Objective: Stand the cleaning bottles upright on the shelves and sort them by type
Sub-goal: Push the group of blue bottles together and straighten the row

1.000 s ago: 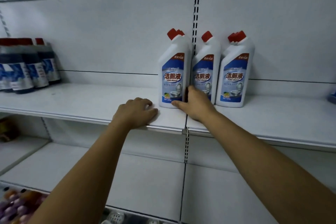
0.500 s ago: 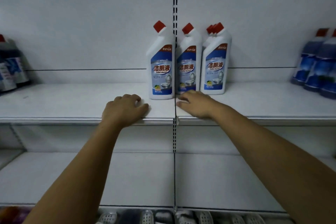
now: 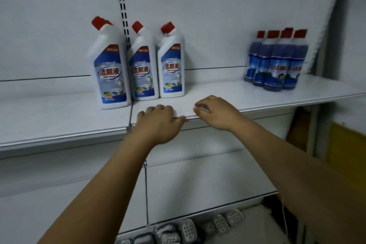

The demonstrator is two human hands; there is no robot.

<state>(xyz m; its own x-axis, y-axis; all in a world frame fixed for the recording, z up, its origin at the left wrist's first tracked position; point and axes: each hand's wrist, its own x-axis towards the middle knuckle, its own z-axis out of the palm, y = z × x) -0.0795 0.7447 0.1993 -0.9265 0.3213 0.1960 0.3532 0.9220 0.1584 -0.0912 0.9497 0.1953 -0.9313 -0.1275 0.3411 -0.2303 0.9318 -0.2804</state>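
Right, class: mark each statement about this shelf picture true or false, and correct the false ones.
1. The white bottles stand upright. True.
2. The right hand grips a white bottle. False: it holds nothing and lies at the edge of the shelf.
3. The blue bottles stand to the right of the white ones, on the same shelf. True.
4. The white bottles have blue tops. False: their caps are red.
5. The left hand holds nothing. True.
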